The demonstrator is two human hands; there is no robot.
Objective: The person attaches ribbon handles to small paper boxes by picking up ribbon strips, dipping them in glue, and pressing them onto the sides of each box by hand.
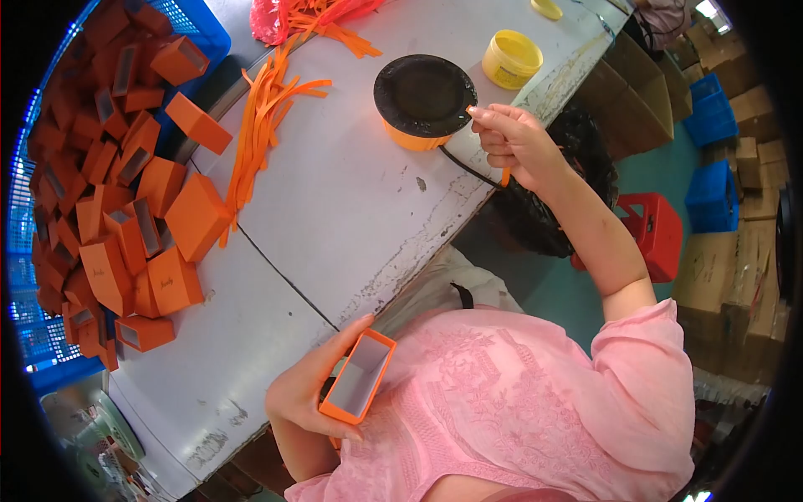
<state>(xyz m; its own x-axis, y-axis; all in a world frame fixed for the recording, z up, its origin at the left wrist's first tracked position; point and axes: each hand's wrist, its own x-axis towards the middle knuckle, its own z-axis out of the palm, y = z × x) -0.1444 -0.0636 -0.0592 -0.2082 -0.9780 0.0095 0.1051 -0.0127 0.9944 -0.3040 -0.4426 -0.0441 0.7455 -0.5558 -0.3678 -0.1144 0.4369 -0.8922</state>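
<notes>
In my left hand (305, 381) is an open orange box (361, 378) with a pale grey inside, held near my body at the table's front edge. The fingers wrap round its sides, and its opening faces up. My right hand (517, 144) is closed in a pinch on an orange ribbon (505, 177), whose lower end hangs below the palm. The pinched fingertips are at the rim of a round black pan (425, 94), which sits on an orange base. I cannot tell whether the ribbon touches the pan. Behind the hand stands an open yellow tub (512, 59).
A heap of orange boxes (134, 192) fills a blue crate (196, 25) on the left and spills onto the table (335, 217). Loose orange ribbons (263, 125) lie beside it. A black cord (470, 167) runs off the edge. A red stool (652, 238) stands below.
</notes>
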